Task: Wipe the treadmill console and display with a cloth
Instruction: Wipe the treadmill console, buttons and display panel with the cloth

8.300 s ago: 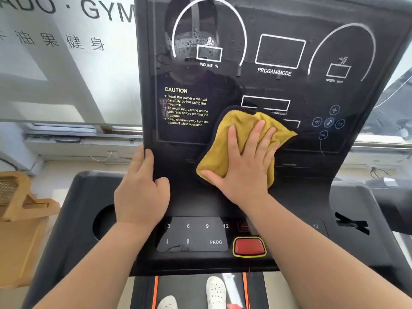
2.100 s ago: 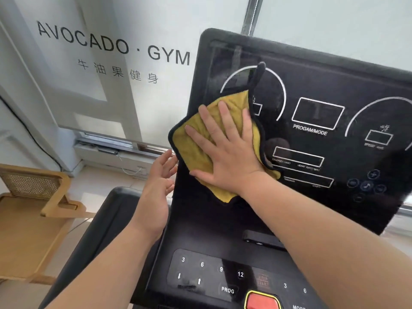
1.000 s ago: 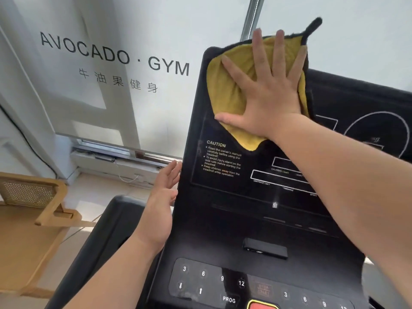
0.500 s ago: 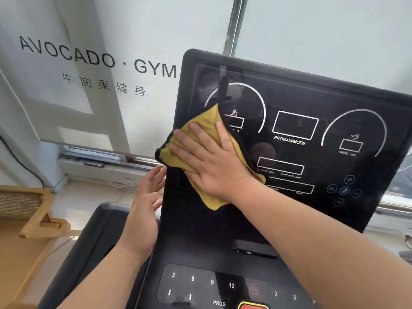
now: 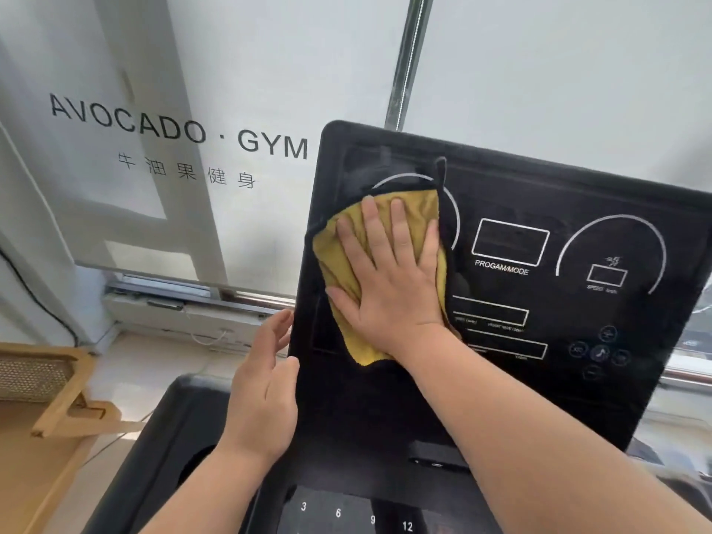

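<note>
Standing upright before me was the glossy black treadmill display panel [image 5: 539, 341]. My right hand [image 5: 389, 287], fingers spread flat, pressed the yellow black-edged microfibre cloth [image 5: 339, 271] against its left side; my left hand [image 5: 262, 387], open, rested on the panel's left edge.

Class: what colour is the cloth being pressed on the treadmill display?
The cloth is mustard yellow with black edging, seen in the head view.

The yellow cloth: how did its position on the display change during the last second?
The right hand swept the yellow cloth from the display's top edge down to its left side, then slightly up. The left hand stayed at the panel's left edge, holding nothing.
</note>
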Tool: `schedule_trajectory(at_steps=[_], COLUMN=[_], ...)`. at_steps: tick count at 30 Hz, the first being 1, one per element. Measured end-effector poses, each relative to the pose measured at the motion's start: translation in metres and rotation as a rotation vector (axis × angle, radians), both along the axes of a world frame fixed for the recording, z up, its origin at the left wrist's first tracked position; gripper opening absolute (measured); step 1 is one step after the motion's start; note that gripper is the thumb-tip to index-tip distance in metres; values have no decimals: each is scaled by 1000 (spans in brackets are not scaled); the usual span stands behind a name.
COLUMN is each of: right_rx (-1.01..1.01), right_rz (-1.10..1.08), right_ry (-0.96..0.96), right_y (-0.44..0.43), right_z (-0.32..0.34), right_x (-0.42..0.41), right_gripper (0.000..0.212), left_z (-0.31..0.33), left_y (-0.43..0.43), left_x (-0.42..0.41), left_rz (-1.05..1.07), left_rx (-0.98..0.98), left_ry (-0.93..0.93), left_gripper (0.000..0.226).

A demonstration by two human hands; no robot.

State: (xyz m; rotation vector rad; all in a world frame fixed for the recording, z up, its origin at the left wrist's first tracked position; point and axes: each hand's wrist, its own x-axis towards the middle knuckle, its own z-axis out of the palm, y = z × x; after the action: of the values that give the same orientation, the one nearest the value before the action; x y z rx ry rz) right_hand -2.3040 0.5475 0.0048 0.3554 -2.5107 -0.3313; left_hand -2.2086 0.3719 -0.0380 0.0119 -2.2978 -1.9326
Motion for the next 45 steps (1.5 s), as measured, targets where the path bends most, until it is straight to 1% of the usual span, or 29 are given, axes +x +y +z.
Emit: schedule_trajectory(at_steps=[2, 4, 7, 10, 13, 15, 18, 21, 23, 25, 27, 30, 31, 33, 36, 40, 43, 45], right_rx=[7, -53, -198, -353, -411, -365, -219, -116, -68, -63, -135, -367, -421, -458, -394, -169, -30, -48], right_rz=[-30, -140, -326, -413, -427, -376, -229, -112, -113, -152, -256, -455, -488, -506, -444, -193, -66, -112], right_ry=[10, 39, 56, 80, 116, 117, 76, 34, 17, 18, 37, 98, 109, 114, 108, 46, 20, 48], right_y=[30, 60, 88, 87, 65, 48, 39, 60, 89, 122, 148, 159, 155, 139, 104, 70, 93, 122], right_z=[-13, -9, 18, 50, 69, 67, 36, -15, -42, -49, -34, 13, 27, 46, 45, 2, -29, -30], right_x=[12, 19, 15, 0, -16, -20, -6, 27, 49, 61, 59, 38, 29, 15, 7, 24, 44, 50], right_gripper=[92, 99, 109, 113, 110, 108, 104, 98, 98, 100, 103, 108, 109, 108, 107, 98, 93, 95], left_z=[4, 9, 15, 18, 17, 14, 8, 3, 0, -1, 0, 1, 1, 2, 4, 1, 1, 2], left_y=[3, 7, 13, 20, 28, 33, 40, 47, 49, 50, 52, 54, 55, 55, 56, 55, 53, 50], left_x=[-3, -7, -14, -20, -23, -25, -25, -25, -25, -24, -21, -17, -16, -15, -14, -14, -15, -16], left_rz=[18, 48, 52, -2, -4, 23, 69, 91, 95, 93, 92, 88, 82, 73, 70, 80, 112, 115], left_rx=[-130, -272, -416, -528, -542, -562, -605, -629, -640, -642, -635, -632, -634, -634, -636, -661, -628, -602], left_ry=[0, 23, 105, 91, 106, 105, 101, 98, 96, 72, 48, 28, 27, 27, 29, 38, 63, 63], left_gripper=[52, 59, 70, 85, 88, 90, 94, 99, 101, 103, 103, 102, 102, 103, 103, 104, 99, 96])
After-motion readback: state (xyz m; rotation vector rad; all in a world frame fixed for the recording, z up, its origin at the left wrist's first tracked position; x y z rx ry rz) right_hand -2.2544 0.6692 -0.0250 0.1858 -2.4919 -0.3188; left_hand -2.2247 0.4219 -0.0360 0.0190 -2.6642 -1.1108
